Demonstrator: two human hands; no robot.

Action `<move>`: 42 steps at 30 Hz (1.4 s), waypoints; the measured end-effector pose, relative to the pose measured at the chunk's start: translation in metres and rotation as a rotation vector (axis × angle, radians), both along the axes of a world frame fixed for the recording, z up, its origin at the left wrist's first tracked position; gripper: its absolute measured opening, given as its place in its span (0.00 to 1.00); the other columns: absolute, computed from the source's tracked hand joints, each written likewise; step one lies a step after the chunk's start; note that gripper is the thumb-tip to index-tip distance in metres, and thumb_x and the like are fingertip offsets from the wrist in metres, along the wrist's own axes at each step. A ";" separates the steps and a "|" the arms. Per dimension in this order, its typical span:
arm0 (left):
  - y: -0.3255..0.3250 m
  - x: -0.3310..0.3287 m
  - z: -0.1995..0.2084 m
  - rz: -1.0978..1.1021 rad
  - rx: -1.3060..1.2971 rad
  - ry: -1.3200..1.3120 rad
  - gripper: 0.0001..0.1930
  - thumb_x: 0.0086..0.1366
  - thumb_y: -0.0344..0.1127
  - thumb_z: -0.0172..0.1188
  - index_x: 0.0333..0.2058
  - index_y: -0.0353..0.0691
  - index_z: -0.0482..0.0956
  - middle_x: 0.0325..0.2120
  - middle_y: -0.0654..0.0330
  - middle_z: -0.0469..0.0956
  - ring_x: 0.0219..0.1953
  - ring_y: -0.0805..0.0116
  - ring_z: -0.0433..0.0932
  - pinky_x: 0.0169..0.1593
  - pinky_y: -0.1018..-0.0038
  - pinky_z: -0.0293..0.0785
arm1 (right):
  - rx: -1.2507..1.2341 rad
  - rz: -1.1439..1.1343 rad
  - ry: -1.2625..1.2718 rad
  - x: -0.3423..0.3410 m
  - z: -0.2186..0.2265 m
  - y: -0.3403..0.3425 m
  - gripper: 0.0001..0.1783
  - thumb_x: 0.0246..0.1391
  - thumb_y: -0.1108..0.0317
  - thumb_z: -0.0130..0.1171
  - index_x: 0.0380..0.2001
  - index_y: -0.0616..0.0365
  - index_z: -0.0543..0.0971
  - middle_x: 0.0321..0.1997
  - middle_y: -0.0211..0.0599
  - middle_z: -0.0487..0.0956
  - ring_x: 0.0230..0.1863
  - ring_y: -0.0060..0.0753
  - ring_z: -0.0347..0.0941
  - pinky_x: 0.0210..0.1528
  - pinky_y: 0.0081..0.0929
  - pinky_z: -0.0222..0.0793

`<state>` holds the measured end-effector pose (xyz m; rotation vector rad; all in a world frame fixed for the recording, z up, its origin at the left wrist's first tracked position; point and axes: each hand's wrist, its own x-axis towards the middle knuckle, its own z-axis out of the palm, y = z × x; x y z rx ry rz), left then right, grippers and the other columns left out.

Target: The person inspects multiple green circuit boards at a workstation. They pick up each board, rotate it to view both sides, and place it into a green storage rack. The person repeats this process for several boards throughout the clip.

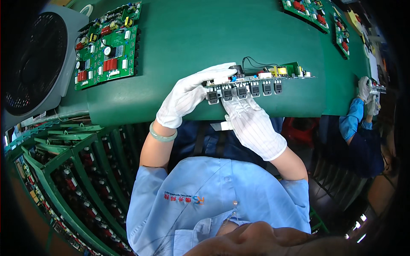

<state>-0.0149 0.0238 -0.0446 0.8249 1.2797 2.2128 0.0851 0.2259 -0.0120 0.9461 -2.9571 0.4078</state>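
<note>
A green circuit board [273, 77] is held edge-on above the table, its component side up. A row of black transistors [242, 92] hangs along its near edge, and two dark wires loop up at the back. My left hand [183, 94], in a white glove, grips the board's left end, fingers stretched across the top by a black round part. My right hand [254, 123], gloved too, is closed below the transistors, its fingertips at them. A small flat white tool [222, 126] sticks out of its left side; its exact kind cannot be made out.
Several finished-looking circuit boards [113, 55] lie at the table's left, beside a large grey fan [38, 59]. More boards [305, 13] lie at the far right. Green racks [64, 153] filled with boards stand at lower left. A co-worker's gloved hands [365, 89] work at the right.
</note>
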 end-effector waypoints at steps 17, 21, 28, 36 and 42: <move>0.001 -0.001 0.010 0.009 -0.032 -0.089 0.24 0.68 0.34 0.50 0.58 0.23 0.67 0.63 0.46 0.63 0.64 0.55 0.65 0.66 0.61 0.62 | -0.171 -0.008 -0.059 -0.008 0.000 -0.040 0.27 0.53 0.66 0.53 0.55 0.72 0.71 0.47 0.55 0.77 0.54 0.51 0.74 0.63 0.40 0.64; 0.014 0.006 0.011 0.199 -0.313 0.150 0.27 0.66 0.37 0.56 0.62 0.34 0.66 0.61 0.50 0.67 0.63 0.58 0.67 0.64 0.65 0.65 | -0.386 0.017 -0.167 -0.005 0.014 -0.014 0.24 0.54 0.62 0.56 0.52 0.63 0.74 0.42 0.45 0.79 0.46 0.44 0.77 0.50 0.37 0.72; 0.041 0.022 0.003 0.371 -0.482 0.397 0.23 0.68 0.37 0.57 0.58 0.35 0.69 0.56 0.49 0.72 0.58 0.57 0.73 0.61 0.68 0.68 | -0.665 -0.678 -0.159 0.054 0.005 0.036 0.25 0.57 0.62 0.62 0.55 0.61 0.71 0.39 0.43 0.82 0.32 0.39 0.79 0.36 0.29 0.75; 0.070 0.099 -0.002 0.496 -0.258 0.072 0.23 0.72 0.34 0.50 0.62 0.33 0.61 0.63 0.45 0.61 0.60 0.54 0.69 0.64 0.61 0.65 | -0.350 -0.781 0.317 0.050 -0.019 0.046 0.15 0.51 0.71 0.64 0.44 0.58 0.79 0.27 0.38 0.76 0.29 0.39 0.75 0.31 0.32 0.71; 0.072 0.105 -0.007 0.613 -0.340 0.021 0.25 0.68 0.29 0.56 0.60 0.30 0.61 0.57 0.49 0.68 0.51 0.66 0.74 0.53 0.72 0.73 | -0.320 -0.757 0.340 0.038 -0.029 0.038 0.08 0.50 0.70 0.64 0.34 0.57 0.78 0.23 0.34 0.74 0.22 0.36 0.72 0.24 0.30 0.68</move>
